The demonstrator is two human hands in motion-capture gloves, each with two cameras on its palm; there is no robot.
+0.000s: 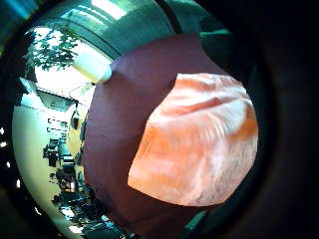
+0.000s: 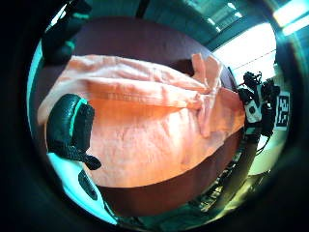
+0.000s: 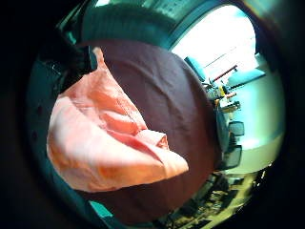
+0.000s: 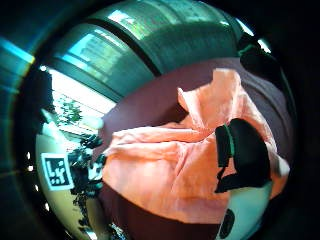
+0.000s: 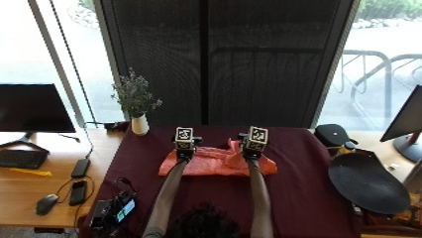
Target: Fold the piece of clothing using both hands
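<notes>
Cloth, orange, lies spread across the maroon table, partly folded, one corner bunched up by my right hand. Both hands sit at its far edge; my left hand shows a finger curled over the fabric, but whether either hand pinches it, I cannot tell. If one side lifts alone, the fold may skew or bunch further.

Left hand, right hand outstretched
</notes>
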